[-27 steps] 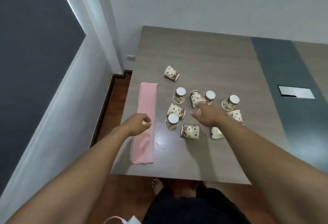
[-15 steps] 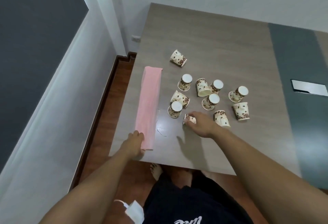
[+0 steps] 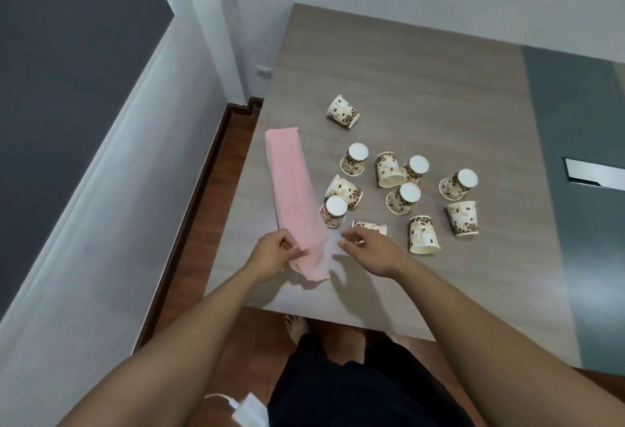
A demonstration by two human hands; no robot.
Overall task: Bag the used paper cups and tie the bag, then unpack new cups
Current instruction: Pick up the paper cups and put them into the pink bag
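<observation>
A long folded pink plastic bag lies along the table's left side, its near end lifted. My left hand pinches that near end. My right hand hovers just right of the bag's end, fingers loosely spread, holding nothing. Several paper cups with brown bean print are scattered on the table: one lying on its side partly hidden behind my right hand, one upside down next to the bag, one apart at the back, others to the right.
The wooden table has its near edge close to my legs and its left edge beside a white wall. A grey strip with a metal cable hatch runs along the table's right. A white adapter hangs by my waist.
My left hand went to the pink bag's near end, pinched it and lifted it. My right hand pulled back from the cups toward the bag's end.
</observation>
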